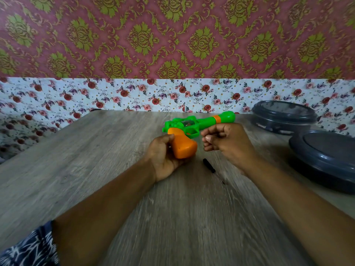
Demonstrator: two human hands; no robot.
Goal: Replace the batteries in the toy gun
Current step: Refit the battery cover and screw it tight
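A green toy gun (199, 122) with an orange grip and an orange band near its muzzle is held above the wooden table (96, 169), its barrel pointing right. My left hand (163, 152) grips the orange handle from the left. My right hand (228, 141) hovers just right of the handle, below the barrel, with its fingers curled inward; whether it pinches anything small is not visible. A small black screwdriver (211, 168) lies on the table between my two hands, a little nearer to me.
Two dark grey round lidded containers stand at the right: one at the back (284, 116), one nearer (326, 158). A floral-papered wall runs along the table's far edge.
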